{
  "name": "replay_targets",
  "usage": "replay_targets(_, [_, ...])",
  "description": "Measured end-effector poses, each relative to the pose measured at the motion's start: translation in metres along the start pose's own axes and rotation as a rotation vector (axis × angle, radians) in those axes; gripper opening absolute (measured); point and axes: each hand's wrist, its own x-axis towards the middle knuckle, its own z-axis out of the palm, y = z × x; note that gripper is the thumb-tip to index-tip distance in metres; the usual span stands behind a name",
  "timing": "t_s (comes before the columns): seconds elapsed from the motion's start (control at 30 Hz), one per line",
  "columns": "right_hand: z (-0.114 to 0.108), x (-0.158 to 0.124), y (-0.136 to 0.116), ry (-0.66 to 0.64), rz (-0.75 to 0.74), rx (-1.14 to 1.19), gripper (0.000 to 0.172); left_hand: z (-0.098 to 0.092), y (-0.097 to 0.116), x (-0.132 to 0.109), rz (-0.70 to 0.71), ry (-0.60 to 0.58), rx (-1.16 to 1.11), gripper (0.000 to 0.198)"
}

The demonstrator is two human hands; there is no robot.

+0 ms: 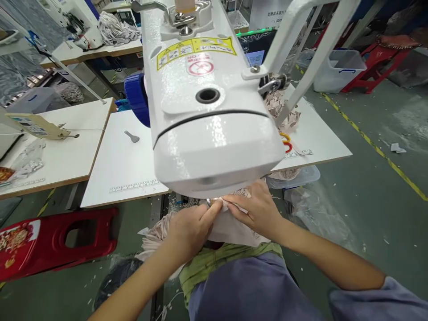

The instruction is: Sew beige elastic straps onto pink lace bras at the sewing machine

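Observation:
Both hands meet just below the front of a white sewing machine (217,147). My left hand (192,227) is closed, its thumb and index finger pinching the edge of a pale pink fabric piece (230,229). Opposite it, my right hand (257,209) presses the same fabric with its fingers drawn together. The fabric hangs down toward my lap. The needle area is hidden under the machine head. A bundle of pale fabric strips (157,236) hangs left of my left hand.
A ruler marking (133,186) and a grey spoon-shaped piece (132,136) are on the white table (113,156). Scissors with red and orange handles (286,145) lie at right, near pale fabric pieces (281,109). A red stool (60,243) stands at left, a clear bin (337,69) at back right.

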Motion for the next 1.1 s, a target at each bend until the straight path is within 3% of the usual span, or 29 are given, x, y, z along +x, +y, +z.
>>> replay_targets(0.13, [0.006,-0.003,-0.003,0.007,0.023,0.016,0.021,0.002,-0.025,0.002,0.255,0.02,0.014,0.048])
replay_targets(0.2, [0.01,-0.008,-0.005,-0.029,0.102,0.14,0.021,0.001,-0.028,0.008,0.269,0.05,0.011,0.045])
replay_targets(0.3, [0.017,-0.02,-0.008,-0.039,0.323,0.402,0.03,-0.004,-0.016,0.016,0.175,0.098,0.006,0.036])
replay_targets(0.37, [0.019,-0.026,-0.009,-0.033,0.384,0.476,0.035,-0.008,-0.002,0.019,0.107,0.108,0.017,0.032])
replay_targets(0.53, [0.013,-0.015,0.001,-0.015,0.26,0.382,0.026,-0.009,0.029,0.02,-0.051,0.109,0.083,0.03])
replay_targets(0.67, [0.007,0.004,0.016,-0.057,0.199,0.433,0.023,-0.002,0.042,0.02,-0.162,0.101,0.072,0.028])
replay_targets(0.83, [0.008,0.022,0.027,-0.169,0.197,0.527,0.026,0.001,0.045,0.019,-0.229,0.093,0.076,0.03])
replay_targets(1.1, [0.015,0.036,0.032,-0.182,0.18,0.582,0.034,0.003,0.045,0.01,-0.262,0.044,0.133,0.033])
